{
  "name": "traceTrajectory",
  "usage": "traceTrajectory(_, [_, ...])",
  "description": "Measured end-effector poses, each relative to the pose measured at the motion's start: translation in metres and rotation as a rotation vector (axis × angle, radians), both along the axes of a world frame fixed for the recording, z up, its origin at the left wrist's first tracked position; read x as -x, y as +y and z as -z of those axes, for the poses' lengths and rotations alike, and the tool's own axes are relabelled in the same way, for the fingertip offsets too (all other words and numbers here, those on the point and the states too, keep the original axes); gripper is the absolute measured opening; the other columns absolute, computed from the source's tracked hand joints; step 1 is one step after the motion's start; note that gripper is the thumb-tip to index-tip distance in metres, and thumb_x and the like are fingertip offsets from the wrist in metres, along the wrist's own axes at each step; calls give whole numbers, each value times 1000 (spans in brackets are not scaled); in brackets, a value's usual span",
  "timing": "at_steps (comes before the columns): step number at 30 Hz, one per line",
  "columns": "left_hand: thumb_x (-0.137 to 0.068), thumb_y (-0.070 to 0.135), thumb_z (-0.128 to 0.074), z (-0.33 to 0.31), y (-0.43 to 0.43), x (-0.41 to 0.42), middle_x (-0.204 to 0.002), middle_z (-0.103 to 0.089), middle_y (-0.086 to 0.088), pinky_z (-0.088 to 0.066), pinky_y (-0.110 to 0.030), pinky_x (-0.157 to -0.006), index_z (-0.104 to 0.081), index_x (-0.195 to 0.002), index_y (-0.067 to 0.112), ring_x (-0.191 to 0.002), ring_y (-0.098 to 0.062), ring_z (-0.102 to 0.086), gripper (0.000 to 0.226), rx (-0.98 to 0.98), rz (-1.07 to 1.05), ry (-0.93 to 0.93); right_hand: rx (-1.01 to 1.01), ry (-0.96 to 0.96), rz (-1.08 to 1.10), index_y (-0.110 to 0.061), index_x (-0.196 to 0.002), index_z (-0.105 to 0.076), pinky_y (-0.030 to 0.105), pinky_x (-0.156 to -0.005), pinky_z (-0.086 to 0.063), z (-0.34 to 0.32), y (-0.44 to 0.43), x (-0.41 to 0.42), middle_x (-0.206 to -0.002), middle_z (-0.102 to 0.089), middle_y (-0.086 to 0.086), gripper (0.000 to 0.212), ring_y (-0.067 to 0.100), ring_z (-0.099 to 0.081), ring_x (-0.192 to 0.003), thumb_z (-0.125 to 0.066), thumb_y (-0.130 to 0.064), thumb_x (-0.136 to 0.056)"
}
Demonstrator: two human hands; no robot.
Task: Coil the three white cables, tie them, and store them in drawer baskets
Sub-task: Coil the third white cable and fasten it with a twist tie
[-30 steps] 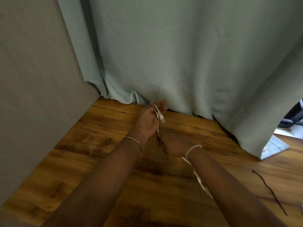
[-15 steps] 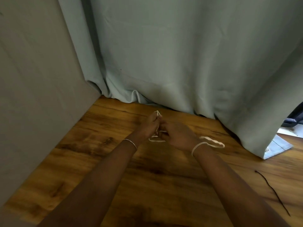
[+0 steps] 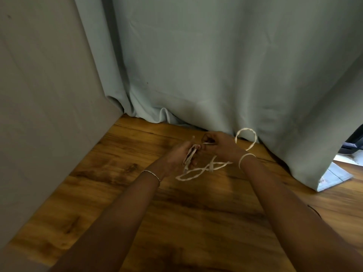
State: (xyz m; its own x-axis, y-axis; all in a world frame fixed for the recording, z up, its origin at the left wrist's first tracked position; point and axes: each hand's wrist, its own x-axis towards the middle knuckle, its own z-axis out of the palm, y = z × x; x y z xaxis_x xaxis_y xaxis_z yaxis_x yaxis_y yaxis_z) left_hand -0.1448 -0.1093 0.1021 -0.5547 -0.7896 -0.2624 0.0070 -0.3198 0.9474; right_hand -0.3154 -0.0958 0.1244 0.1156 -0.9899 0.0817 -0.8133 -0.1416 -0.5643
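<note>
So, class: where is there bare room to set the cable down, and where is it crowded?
Bare wood: between the grey panel and the left forearm, and between both forearms. Crowded: white cable loops under the left hand and right hand, near the curtain.

A: White on the cable [image 3: 198, 171], plain all along, bright against warm brown.

B: Honey-brown on the counter [image 3: 196, 222], streaked with dark wood grain, blotched darker in patches.

A: Muted blue-grey across the curtain [image 3: 216, 65], one flat colour, shaded deeper in the folds.

B: Dull beige-grey on the panel [image 3: 39, 95] at left.

A: Silver on the bracelet [image 3: 151, 173], white on the wristband [image 3: 246, 157] opposite.

B: Thin black for the cord [image 3: 314, 210] far right, and paler blue at the curtain's turned corner [image 3: 332, 178].
</note>
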Motion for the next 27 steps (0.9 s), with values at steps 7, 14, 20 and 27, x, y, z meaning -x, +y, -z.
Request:
traceTrajectory(7, [-100, 47, -30, 2, -2, 5, -47, -35, 5, -26, -19, -42, -46, -68, 16, -41, -7, -29, 47, 66, 125, 51, -45, -367, 110, -22, -76, -62, 12, -54, -37, 6, 3, -4, -56, -59, -18, 14, -5, -51, -51, -67, -29, -88])
traceTrajectory(14, [-102, 38, -27, -14, -8, 5, -43, -31, 6, -27, -16, -40, -43, -72, 13, -38, -4, -29, 43, -236, 16, 536, -137, -177, 172, -23, -73, -57, 26, -64, -40, 48, 23, -11, -70, -58, -4, 26, 10, -53, -66, -50, -25, -98])
traceTrajectory(20, [-102, 35, -33, -21, -11, 11, -48, -43, 5, -37, -14, -45, -49, -74, 13, -42, -4, -41, 39, -428, -216, 830, -188, 143, 47, -14, -136, -35, 32, -82, -48, 61, 38, -44, -117, -58, 8, 39, 23, -60, -101, -44, -14, -97])
traceTrajectory(27, [-102, 21, -36, -21, -15, 3, -58, -51, -1, -48, -19, -51, -49, -76, 11, -58, -10, -47, 31, -302, -501, 640, -24, 388, -168, -8, -120, -52, 25, -74, -44, 59, 36, -65, -107, -63, 10, 25, 23, -63, -93, -48, -14, -96])
